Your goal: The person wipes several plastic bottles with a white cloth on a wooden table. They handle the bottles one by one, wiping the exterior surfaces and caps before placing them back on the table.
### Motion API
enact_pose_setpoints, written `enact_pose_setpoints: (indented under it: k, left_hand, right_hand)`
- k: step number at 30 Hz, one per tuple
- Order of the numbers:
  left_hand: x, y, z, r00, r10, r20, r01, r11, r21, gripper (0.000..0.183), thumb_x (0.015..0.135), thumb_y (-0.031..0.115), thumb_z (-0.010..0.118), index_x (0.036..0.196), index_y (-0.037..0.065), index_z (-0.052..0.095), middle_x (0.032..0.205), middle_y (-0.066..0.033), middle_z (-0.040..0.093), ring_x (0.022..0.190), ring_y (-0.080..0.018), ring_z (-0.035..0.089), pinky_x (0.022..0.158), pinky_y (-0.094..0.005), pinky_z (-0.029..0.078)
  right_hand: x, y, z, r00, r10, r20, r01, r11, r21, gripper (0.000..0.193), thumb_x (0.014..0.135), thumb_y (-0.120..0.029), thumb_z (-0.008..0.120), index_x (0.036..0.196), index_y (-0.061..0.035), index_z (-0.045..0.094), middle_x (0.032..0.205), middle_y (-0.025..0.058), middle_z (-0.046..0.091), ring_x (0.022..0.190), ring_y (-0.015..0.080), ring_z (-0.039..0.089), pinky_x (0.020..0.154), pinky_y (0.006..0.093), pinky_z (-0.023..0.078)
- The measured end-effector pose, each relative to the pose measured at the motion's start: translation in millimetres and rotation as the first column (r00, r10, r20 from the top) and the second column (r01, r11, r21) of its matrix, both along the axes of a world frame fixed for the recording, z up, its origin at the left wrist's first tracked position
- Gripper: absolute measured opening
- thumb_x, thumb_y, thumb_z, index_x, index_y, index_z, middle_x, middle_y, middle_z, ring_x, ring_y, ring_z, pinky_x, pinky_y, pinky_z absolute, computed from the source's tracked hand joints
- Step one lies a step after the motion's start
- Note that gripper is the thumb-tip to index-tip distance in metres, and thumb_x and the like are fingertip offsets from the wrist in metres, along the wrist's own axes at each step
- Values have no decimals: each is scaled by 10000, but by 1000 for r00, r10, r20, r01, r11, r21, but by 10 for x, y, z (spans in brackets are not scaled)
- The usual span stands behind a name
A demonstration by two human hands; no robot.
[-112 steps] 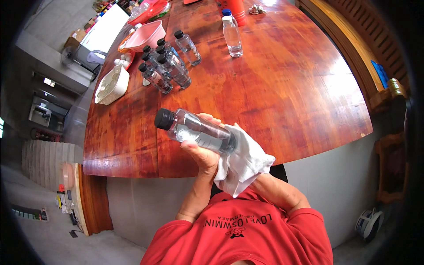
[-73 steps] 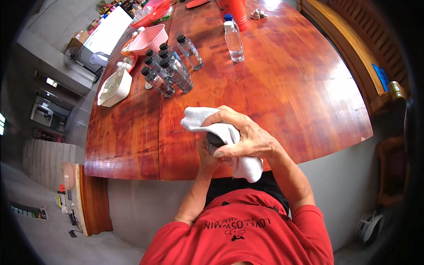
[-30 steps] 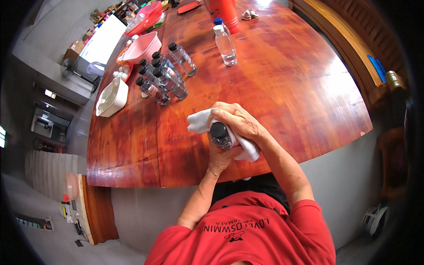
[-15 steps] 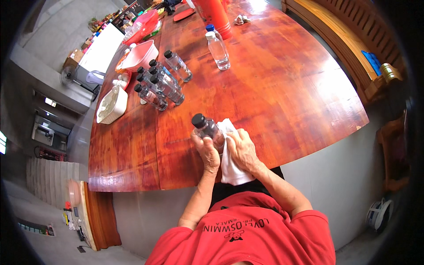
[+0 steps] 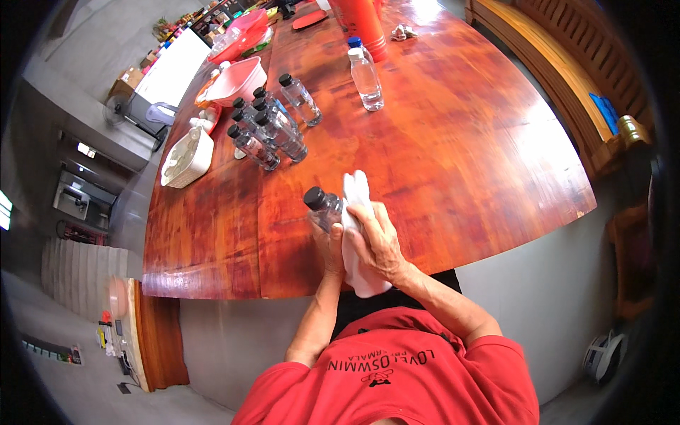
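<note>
A clear bottle with a black cap (image 5: 323,203) is held over the near edge of the table, its cap tilted up and to the left. My left hand (image 5: 329,249) is wrapped round its lower part. My right hand (image 5: 377,239) grips a white cloth (image 5: 358,205) and presses it against the bottle's right side. The cloth hangs down below my hands and hides the bottle's base. Farther off to the left, several black-capped bottles (image 5: 282,132) stand upright in a group on the table.
On the glossy red-brown wooden table (image 5: 453,156) stand a clear bottle with a white cap (image 5: 365,83), a blue-capped bottle (image 5: 355,42) and a red cylinder (image 5: 361,25). A white basket (image 5: 190,159) and a pink basin (image 5: 237,81) line the left side. A wooden bench (image 5: 552,64) stands beyond the right edge.
My right hand and the cloth have turned more upright and shifted slightly left against the bottle. The bottle remains in my left hand. The whole view has shifted slightly.
</note>
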State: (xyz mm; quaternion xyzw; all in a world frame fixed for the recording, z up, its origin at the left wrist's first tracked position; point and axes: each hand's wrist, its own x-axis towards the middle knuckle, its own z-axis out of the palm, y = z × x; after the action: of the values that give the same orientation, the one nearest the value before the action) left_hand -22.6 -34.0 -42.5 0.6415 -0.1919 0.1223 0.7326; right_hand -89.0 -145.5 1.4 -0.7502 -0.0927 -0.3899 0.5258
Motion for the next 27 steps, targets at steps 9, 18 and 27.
enact_pose_setpoints:
  k: [9,18,27]
  left_hand:
    - [-239,39,213,976,-140,-167,134,990,-45,470,909,330,555,1251,28,438,1166,-68,515,1056,-165,508,897,-334,421]
    - [-251,-27,93,984,164,-65,-171,979,-113,722,706,357,804,1194,27,387,1026,-59,486,893,-156,517,793,-308,446]
    - [-146,8,38,967,233,-104,-244,963,-112,539,839,405,649,1159,22,445,986,-67,528,851,-164,540,746,-314,461]
  right_hand:
    - [373,-27,212,985,50,-166,-48,999,21,237,904,-107,498,1128,-49,550,990,176,503,921,342,528,803,379,438]
    - [-147,-91,-291,900,-106,-422,-46,941,-335,283,875,-167,552,1136,-61,523,947,173,502,885,354,531,727,430,477]
    - [-549,-115,-367,881,-190,-434,-92,830,-550,531,754,-185,661,1214,-14,457,931,165,483,849,341,549,618,436,511]
